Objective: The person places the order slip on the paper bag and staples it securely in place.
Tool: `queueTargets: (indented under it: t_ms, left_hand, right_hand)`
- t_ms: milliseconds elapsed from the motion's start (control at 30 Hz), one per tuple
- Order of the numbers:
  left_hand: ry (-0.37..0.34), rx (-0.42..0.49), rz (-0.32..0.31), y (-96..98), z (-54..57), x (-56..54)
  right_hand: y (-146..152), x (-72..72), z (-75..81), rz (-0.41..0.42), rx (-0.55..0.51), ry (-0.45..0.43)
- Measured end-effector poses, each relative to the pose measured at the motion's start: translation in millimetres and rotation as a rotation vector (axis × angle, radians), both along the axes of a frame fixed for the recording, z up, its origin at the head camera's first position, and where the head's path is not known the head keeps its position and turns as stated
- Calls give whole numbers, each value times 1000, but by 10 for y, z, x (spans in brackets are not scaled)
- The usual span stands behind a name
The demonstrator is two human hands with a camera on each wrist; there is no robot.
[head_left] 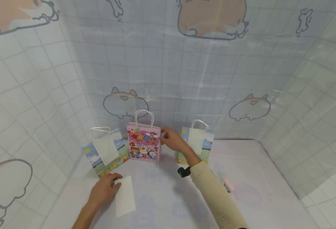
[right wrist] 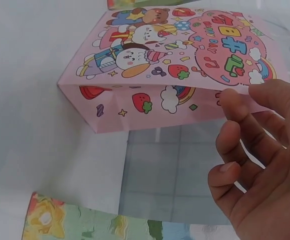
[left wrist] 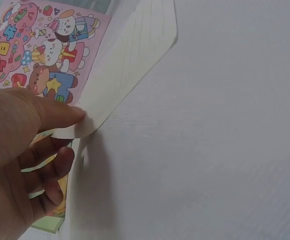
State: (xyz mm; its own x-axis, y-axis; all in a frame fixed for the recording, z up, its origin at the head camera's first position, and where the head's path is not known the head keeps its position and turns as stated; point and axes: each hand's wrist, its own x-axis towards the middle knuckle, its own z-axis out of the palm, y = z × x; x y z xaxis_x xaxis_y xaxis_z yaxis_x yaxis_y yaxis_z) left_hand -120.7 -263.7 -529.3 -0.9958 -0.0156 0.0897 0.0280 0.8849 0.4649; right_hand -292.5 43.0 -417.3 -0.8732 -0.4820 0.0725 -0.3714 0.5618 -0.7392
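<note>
A pink cartoon-printed paper gift bag (head_left: 143,149) with white handles stands upright at the back. My right hand (head_left: 171,139) pinches its right side edge between thumb and index finger, while the other fingers curl loosely beside it in the right wrist view. Down at the left, my left hand (head_left: 103,189) holds one end of a white lined paper slip (head_left: 125,197) between thumb and fingers. In the left wrist view that slip (left wrist: 135,55) slants up from the thumb, overlapping the pink bag's lower edge.
Landscape-printed gift bags stand on either side: a left one (head_left: 120,140) set at an angle and a right one (head_left: 209,140), each with a white paper on its front. Near the right forearm lie a small black object (head_left: 184,172) and a pale pink item (head_left: 228,185).
</note>
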Motion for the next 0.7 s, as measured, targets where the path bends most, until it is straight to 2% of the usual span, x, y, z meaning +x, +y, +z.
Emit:
queueTargets:
  t_ms: [267, 500, 700]
  left_hand:
    - [-48, 27, 0, 10, -7, 2]
    - [-39, 55, -26, 59, 45, 11]
    - [-39, 61, -32, 122, 85, 8]
  right_hand:
    - [24, 14, 11, -9, 11, 29]
    - [-21, 57, 49, -44, 17, 19]
    - [3, 94, 66, -39, 0, 10]
